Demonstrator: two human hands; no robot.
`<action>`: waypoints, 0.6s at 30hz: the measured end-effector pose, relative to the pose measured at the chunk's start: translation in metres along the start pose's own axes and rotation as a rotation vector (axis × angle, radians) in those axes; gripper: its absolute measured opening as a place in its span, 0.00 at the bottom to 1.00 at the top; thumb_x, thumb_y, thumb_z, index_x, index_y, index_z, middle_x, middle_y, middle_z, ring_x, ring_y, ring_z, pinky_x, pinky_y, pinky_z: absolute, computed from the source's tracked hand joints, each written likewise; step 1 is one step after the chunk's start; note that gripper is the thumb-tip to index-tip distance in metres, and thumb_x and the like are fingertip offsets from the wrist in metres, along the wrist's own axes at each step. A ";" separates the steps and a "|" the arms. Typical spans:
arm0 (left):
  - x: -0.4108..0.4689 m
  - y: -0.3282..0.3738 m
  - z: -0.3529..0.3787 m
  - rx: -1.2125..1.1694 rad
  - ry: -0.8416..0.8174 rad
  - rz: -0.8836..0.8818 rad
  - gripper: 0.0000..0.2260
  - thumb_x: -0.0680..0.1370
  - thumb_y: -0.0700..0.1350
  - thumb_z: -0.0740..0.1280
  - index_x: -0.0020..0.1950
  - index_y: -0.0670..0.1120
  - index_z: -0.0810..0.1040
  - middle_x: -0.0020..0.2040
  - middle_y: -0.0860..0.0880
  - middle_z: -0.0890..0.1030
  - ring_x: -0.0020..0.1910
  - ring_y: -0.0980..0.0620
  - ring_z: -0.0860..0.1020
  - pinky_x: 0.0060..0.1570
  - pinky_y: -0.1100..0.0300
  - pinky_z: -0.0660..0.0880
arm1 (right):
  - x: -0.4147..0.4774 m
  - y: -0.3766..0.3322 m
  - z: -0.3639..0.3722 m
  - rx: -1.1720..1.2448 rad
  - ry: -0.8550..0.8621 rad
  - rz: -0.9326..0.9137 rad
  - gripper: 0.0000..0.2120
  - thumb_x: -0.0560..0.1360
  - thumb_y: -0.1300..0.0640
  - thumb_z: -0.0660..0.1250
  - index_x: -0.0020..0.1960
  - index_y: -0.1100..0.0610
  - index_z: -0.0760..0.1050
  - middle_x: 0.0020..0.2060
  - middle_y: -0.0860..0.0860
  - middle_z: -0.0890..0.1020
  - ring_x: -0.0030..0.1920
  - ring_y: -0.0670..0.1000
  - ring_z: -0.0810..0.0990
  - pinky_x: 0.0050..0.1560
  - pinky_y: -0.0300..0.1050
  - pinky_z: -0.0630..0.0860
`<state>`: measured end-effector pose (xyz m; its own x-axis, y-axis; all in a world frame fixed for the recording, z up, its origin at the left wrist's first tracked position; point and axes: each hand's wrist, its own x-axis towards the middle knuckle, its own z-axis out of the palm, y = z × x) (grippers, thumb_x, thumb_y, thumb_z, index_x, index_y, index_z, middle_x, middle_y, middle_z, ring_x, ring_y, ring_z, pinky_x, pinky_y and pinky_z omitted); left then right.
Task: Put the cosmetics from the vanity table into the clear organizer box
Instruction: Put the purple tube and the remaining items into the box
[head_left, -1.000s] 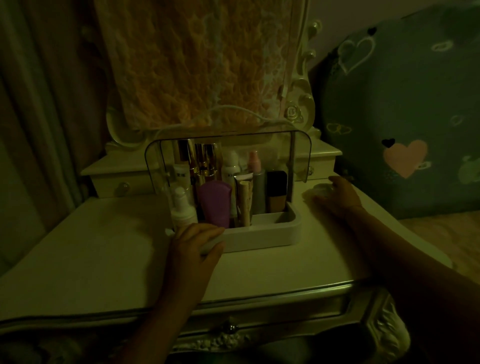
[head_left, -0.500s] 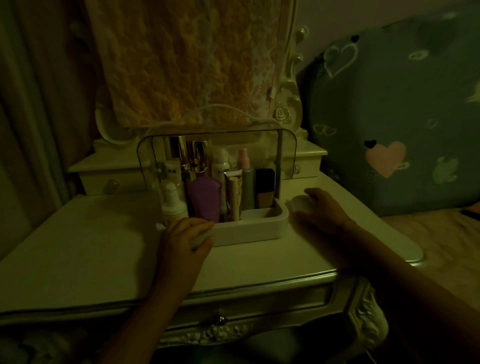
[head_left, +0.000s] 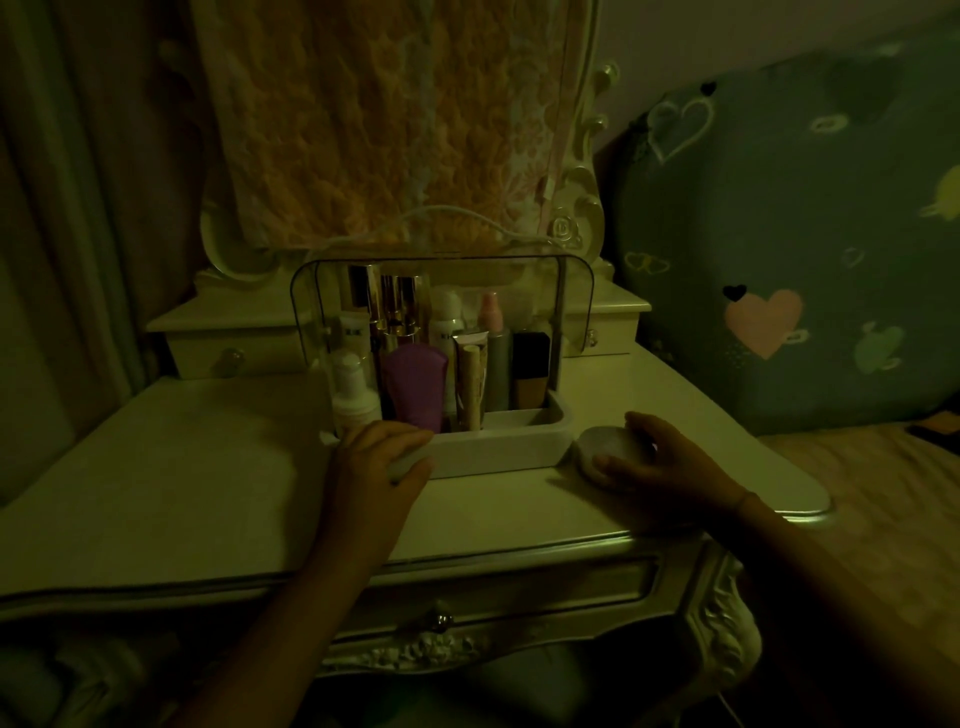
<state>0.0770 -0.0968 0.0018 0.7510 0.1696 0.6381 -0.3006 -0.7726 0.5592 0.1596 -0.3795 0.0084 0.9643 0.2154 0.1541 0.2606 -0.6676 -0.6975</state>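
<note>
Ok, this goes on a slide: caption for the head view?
Left hand grips the cosmetics-filled organizer box; right hand grips a round pale container beside it.

The light is dim with a greenish-yellow cast. The top of the vanity table (head_left: 218, 467) is brightest; below it, everything sinks into murky shadow.

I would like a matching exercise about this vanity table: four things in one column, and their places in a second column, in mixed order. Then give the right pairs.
Things
1. purple tube
2. white pump bottle
3. round case
4. dark bottle

Places
A. on the table, under the right hand
B. at the left end of the box
C. at the right end of the front row in the box
D. in the box, just right of the pump bottle

Pairs: 1-D, 2-B, 3-A, 4-C
</note>
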 end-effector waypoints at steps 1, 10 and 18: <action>0.000 0.000 0.000 0.000 -0.004 0.002 0.11 0.69 0.35 0.72 0.51 0.42 0.82 0.48 0.47 0.79 0.52 0.48 0.74 0.56 0.54 0.68 | 0.001 0.000 0.000 -0.037 0.007 0.026 0.35 0.69 0.51 0.71 0.70 0.62 0.61 0.68 0.59 0.67 0.67 0.57 0.68 0.65 0.47 0.65; 0.000 -0.003 0.001 0.008 0.000 0.009 0.11 0.69 0.37 0.72 0.51 0.43 0.82 0.48 0.46 0.79 0.52 0.47 0.74 0.55 0.54 0.69 | 0.001 -0.010 0.001 -0.029 0.013 0.021 0.35 0.65 0.50 0.74 0.66 0.55 0.63 0.65 0.56 0.70 0.60 0.55 0.71 0.51 0.43 0.69; 0.000 -0.003 0.002 0.008 0.004 0.011 0.12 0.69 0.36 0.72 0.51 0.43 0.81 0.48 0.48 0.78 0.52 0.50 0.72 0.55 0.58 0.65 | -0.011 -0.018 -0.008 0.390 0.035 0.028 0.24 0.66 0.59 0.74 0.58 0.51 0.71 0.54 0.56 0.76 0.52 0.57 0.76 0.50 0.56 0.79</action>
<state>0.0787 -0.0957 -0.0010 0.7454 0.1637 0.6462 -0.3039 -0.7794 0.5479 0.1444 -0.3753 0.0251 0.9736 0.1717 0.1501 0.2027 -0.3501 -0.9145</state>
